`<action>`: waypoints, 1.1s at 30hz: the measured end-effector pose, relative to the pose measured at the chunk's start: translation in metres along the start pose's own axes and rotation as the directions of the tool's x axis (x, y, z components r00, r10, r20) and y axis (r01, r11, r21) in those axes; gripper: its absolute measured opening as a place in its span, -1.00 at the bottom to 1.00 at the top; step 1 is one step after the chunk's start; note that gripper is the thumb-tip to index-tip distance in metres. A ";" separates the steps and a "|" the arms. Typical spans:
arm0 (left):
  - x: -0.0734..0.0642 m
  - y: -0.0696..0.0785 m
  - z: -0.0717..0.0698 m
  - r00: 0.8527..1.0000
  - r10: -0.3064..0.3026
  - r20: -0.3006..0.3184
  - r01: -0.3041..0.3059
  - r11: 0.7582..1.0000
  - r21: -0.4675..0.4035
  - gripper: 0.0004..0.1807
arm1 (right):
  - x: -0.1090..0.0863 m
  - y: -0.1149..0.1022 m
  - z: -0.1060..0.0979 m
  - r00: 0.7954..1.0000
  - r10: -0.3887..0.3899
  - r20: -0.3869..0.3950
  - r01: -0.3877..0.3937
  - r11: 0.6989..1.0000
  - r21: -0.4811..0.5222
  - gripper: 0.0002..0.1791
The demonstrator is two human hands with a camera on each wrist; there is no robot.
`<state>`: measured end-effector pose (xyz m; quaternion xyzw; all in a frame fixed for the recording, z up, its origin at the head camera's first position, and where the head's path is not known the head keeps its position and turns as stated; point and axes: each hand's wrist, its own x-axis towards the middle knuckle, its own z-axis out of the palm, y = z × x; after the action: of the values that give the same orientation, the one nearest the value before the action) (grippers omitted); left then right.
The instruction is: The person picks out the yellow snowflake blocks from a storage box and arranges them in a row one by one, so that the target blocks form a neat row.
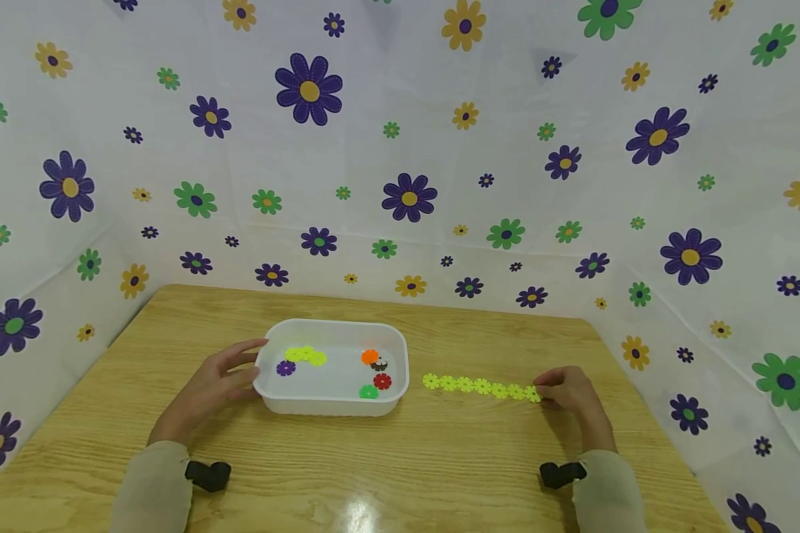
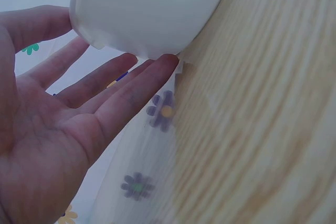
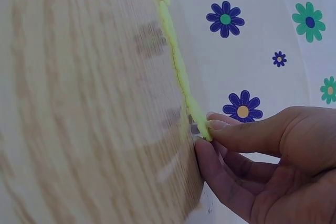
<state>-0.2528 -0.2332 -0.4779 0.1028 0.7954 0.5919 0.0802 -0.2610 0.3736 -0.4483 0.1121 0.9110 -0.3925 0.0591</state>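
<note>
A row of yellow flower-shaped discs (image 1: 482, 386) lies joined in a chain on the wooden table. My right hand (image 1: 570, 392) pinches the disc at its right end; in the right wrist view, thumb and fingers meet at the end of the yellow chain (image 3: 181, 72). My left hand (image 1: 216, 381) touches the left side of a white plastic tub (image 1: 336, 406), fingers extended. The left wrist view shows those fingertips against the tub's outer wall (image 2: 142, 14), with the palm away from it. Several more yellow discs (image 1: 305, 354) lie in the tub's left half.
Beside the yellow discs in the tub sits a purple disc (image 1: 286, 368). On the right lie an orange disc (image 1: 370, 357), a brown one (image 1: 379, 364), a red one (image 1: 382, 381) and a green one (image 1: 369, 391). Flower-printed cloth (image 1: 367, 155) rises behind the table (image 1: 373, 466).
</note>
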 end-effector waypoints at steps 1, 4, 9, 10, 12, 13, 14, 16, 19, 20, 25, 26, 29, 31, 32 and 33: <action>0.000 0.000 0.000 1.000 0.001 0.000 -0.001 1.000 0.000 -0.32 | 0.000 0.000 0.000 1.000 0.001 -0.001 -0.001 1.000 -0.003 -0.79; 0.000 0.000 0.000 1.000 0.005 -0.001 -0.005 1.000 0.003 -0.32 | 0.000 0.000 0.000 1.000 -0.005 0.000 0.005 1.000 -0.006 -0.79; -0.001 0.000 0.000 1.000 0.002 -0.002 -0.002 1.000 0.001 -0.32 | 0.000 0.000 -0.001 1.000 -0.003 -0.001 0.003 1.000 -0.004 -0.79; -0.001 0.000 0.000 1.000 0.000 -0.001 0.000 1.000 0.000 -0.32 | 0.000 0.000 -0.001 1.000 -0.003 0.001 0.003 1.000 -0.004 -0.79; -0.002 0.000 0.000 1.000 -0.001 -0.002 0.001 1.000 0.001 -0.32 | -0.001 0.000 -0.001 1.000 0.006 -0.001 -0.006 1.000 -0.003 -0.79; -0.002 0.001 0.000 1.000 -0.002 -0.002 0.002 1.000 0.002 -0.32 | 0.000 0.000 -0.001 1.000 0.008 -0.001 -0.008 1.000 -0.003 -0.79; -0.002 0.001 0.000 1.000 -0.002 -0.004 0.002 1.000 0.006 -0.32 | -0.001 0.000 -0.001 1.000 0.007 0.001 -0.007 1.000 -0.007 -0.78; -0.002 0.001 0.000 1.000 -0.003 -0.005 0.003 1.000 0.010 -0.32 | -0.001 0.000 -0.001 1.000 0.011 0.001 -0.011 1.000 -0.008 -0.78; -0.002 0.001 0.000 1.000 -0.006 -0.006 0.006 1.000 0.012 -0.31 | -0.001 -0.001 -0.001 1.000 0.022 0.000 -0.022 1.000 -0.007 -0.79; -0.002 0.002 0.000 1.000 -0.007 -0.006 0.007 1.000 0.010 -0.31 | -0.001 -0.002 -0.002 1.000 0.024 0.001 -0.024 1.000 -0.004 -0.79; 0.000 0.001 0.001 1.000 -0.008 0.000 0.008 1.000 -0.006 -0.32 | -0.004 -0.005 -0.004 1.000 0.016 0.011 -0.016 1.000 -0.009 -0.79; 0.000 0.001 0.001 1.000 -0.007 0.002 0.007 1.000 -0.006 -0.32 | -0.004 -0.005 -0.005 1.000 0.013 0.012 -0.012 1.000 -0.013 -0.79; 0.000 0.001 0.001 1.000 -0.007 0.003 0.007 1.000 -0.004 -0.32 | -0.006 -0.006 -0.005 1.000 0.004 0.008 -0.004 1.000 -0.027 -0.77; 0.000 0.001 0.000 1.000 -0.008 0.003 0.008 1.000 -0.004 -0.32 | -0.006 -0.008 -0.005 1.000 -0.005 -0.001 0.005 0.999 -0.044 -0.75; 0.000 0.001 0.000 1.000 -0.009 0.003 0.009 1.000 -0.004 -0.32 | -0.007 -0.009 -0.005 1.000 -0.009 -0.004 0.009 0.999 -0.049 -0.74; 0.000 0.001 0.000 1.000 -0.010 0.002 0.010 1.000 -0.003 -0.32 | -0.008 -0.011 -0.004 1.000 -0.015 -0.006 0.015 0.999 -0.049 -0.73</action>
<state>-0.2529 -0.2326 -0.4767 0.0994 0.7948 0.5927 0.0843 -0.2565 0.3683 -0.4361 0.1053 0.9213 -0.3702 0.0558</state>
